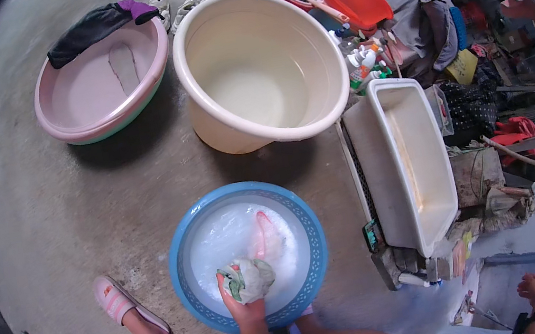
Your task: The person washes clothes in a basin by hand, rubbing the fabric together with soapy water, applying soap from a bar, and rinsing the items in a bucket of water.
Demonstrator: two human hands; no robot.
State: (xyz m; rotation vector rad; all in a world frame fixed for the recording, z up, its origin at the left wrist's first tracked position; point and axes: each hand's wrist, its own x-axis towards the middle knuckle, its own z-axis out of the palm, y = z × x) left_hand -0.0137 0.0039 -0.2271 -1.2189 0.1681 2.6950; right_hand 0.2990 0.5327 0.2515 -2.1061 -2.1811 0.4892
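Observation:
A bundled wet white and green cloth [254, 280] is gripped in my left hand [244, 304], above the near side of a blue plastic basin [178, 265]. Cloudy, sudsy water [216, 238] fills the basin's bottom. A pink-edged item [264, 236] lies partly under the water, just beyond the cloth; I cannot tell what it is. Far off to the lower right, my right hand [530, 287] is raised away from the basin. Its fingers are loosely bent and apart, with nothing seen in them.
Beyond the basin stands a large cream tub [262, 136] with water inside. A pink basin [72, 93] with dark cloth [89, 35] over its rim is at upper left. A white rectangular trough [382, 164] and piled household goods [406, 14] line the right side.

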